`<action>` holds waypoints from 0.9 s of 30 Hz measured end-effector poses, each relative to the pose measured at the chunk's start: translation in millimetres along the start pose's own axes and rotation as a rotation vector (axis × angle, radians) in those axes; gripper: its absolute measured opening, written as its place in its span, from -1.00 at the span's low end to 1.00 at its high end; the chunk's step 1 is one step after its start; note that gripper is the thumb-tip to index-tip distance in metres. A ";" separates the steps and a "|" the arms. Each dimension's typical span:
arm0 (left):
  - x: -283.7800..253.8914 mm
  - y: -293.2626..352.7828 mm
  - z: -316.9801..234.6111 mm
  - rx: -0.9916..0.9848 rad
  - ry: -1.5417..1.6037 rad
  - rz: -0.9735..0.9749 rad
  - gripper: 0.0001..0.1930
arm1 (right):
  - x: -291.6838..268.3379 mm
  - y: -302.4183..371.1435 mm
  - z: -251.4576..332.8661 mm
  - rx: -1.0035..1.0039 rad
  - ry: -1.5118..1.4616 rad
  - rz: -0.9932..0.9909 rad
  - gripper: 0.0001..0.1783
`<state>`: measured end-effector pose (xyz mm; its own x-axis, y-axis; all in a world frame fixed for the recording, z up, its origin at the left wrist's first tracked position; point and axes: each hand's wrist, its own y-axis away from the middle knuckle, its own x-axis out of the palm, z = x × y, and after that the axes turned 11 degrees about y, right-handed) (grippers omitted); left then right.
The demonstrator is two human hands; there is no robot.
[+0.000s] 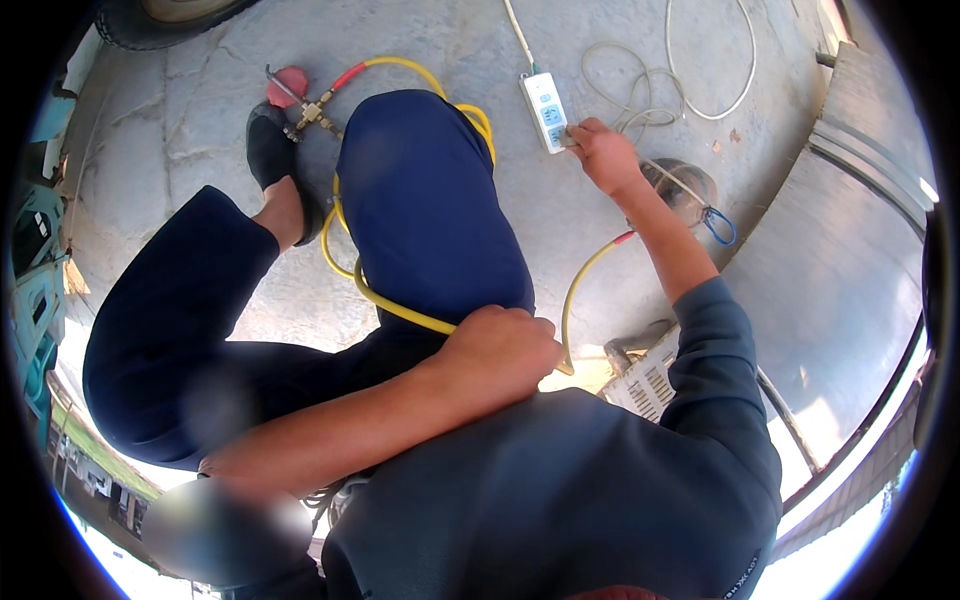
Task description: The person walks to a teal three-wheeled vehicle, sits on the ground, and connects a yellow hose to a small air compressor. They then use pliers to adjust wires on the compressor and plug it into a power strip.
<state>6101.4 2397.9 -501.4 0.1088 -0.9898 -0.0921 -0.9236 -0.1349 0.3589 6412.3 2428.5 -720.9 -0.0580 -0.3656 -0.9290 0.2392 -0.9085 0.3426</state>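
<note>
My right hand [606,157] is closed at the near end of a white power strip [541,98] on the floor. Its fingers pinch a small dark plug, mostly hidden, against the sockets. A pale cord [672,178] shows past my wrist. Beside my raised knee, my left hand [503,348] is closed around a yellow hose [400,308]. This hose comes out beyond the fist and bends up toward a red-ended section [622,238] by my right forearm. Under that forearm sits a round metal canister-like part [688,190], partly hidden.
A brass valve manifold [315,112] with a red round gauge [290,85] lies by my shoe [270,145]. Loose pale cable [650,75] coils beyond the strip. A tyre [165,25], teal crates [35,240] and a metal panel [840,250] stand around the concrete floor.
</note>
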 end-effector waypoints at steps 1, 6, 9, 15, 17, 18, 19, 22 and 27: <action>-0.7 -0.5 0.3 0.002 0.001 -0.005 -0.87 | 0.4 1.3 2.2 0.008 0.012 -0.024 -0.65; -1.1 -3.0 2.8 0.018 0.014 -0.033 -0.88 | 11.7 11.2 6.2 0.078 -0.017 -0.058 -0.63; -3.9 -4.7 2.8 -0.007 0.015 0.005 -0.90 | 7.4 2.4 2.9 0.042 -0.006 -0.031 -0.64; -3.9 -9.8 2.5 0.002 0.050 -0.016 -0.94 | -3.0 -10.6 -6.9 -0.165 0.217 0.133 -0.73; -4.6 -11.9 1.0 0.011 0.010 -0.005 -0.94 | -5.3 -14.8 -10.6 -0.242 0.276 0.137 -0.76; -5.5 -13.1 0.3 0.015 -0.008 -0.002 -0.94 | -3.2 -11.9 -13.4 -0.272 0.294 0.116 -0.77; -7.9 -13.6 -0.6 0.057 0.006 -0.065 -0.94 | -1.8 -12.1 -14.4 -0.311 0.307 0.091 -0.78; -20.9 -11.2 -3.1 0.149 0.097 -0.312 -0.94 | 4.5 -13.6 -22.0 -0.433 0.323 0.018 -0.75; -90.0 -9.0 21.8 0.266 0.243 -0.910 -0.83 | 8.4 -16.2 -0.8 -0.380 0.484 0.170 -0.78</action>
<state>6091.9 2489.2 -516.6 0.8663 -0.4989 -0.0251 -0.4985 -0.8666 0.0213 6408.7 2440.3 -734.4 0.4338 -0.2849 -0.8548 0.5385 -0.6786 0.4995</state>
